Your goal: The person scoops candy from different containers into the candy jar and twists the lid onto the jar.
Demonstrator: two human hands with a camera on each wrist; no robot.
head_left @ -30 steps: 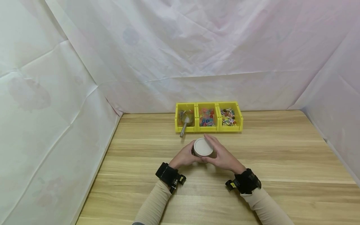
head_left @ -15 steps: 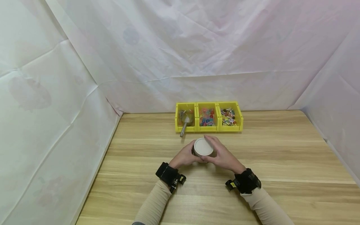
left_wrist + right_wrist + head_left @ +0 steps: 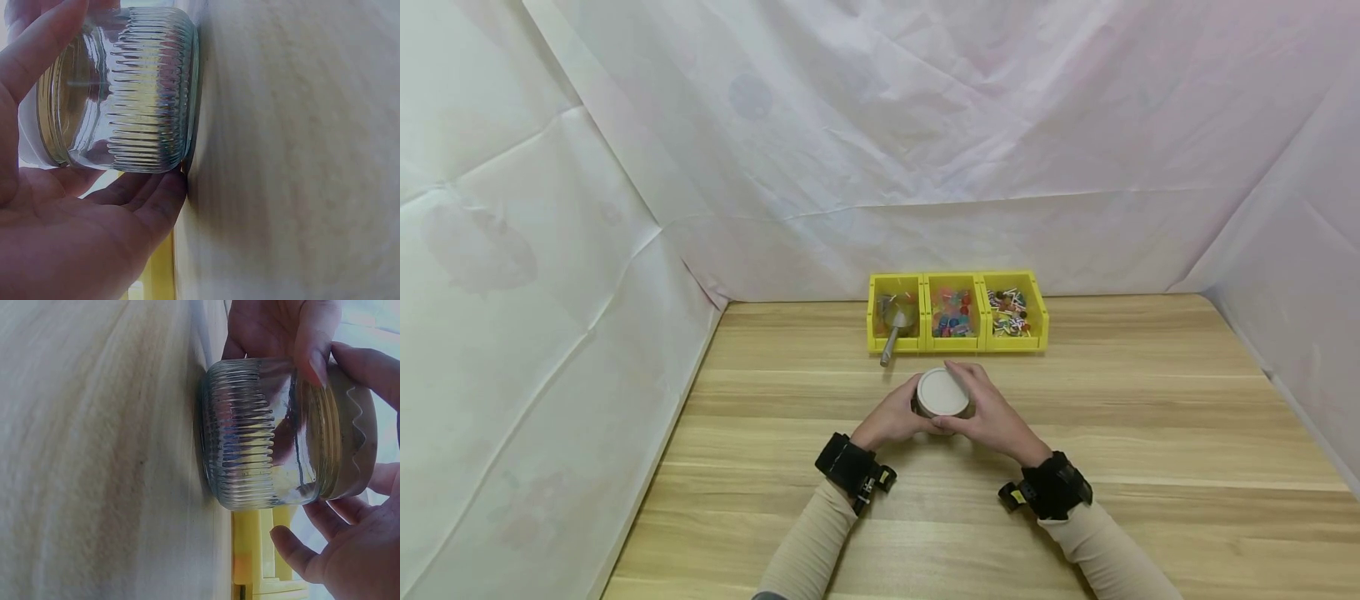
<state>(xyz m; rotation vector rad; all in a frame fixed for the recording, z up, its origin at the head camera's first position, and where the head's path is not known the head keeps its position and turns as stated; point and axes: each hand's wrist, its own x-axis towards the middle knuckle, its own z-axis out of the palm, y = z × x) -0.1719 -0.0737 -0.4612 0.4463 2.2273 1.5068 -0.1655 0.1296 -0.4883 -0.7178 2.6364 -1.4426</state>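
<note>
A ribbed clear glass jar (image 3: 240, 437) stands upright on the wooden table, with a pale round lid (image 3: 943, 392) on top. My left hand (image 3: 895, 415) holds the glass body from the left, its fingers behind and its thumb in front, as the left wrist view shows. From the other side my right hand (image 3: 996, 418) grips the lid's rim between thumb and fingers. In the head view the hands hide most of the glass; no contents can be made out inside the jar (image 3: 147, 94).
Behind the jar stand three joined yellow bins (image 3: 955, 343) holding small colourful pieces. A scoop (image 3: 890, 345) leans in the left bin, its handle sticking out over the front edge. White cloth (image 3: 925, 150) surrounds the wooden table (image 3: 1150, 400) at the back and sides.
My right wrist has shifted slightly left and turned a little, its thumb moving slightly along the lid. The left hand, jar and bins look the same.
</note>
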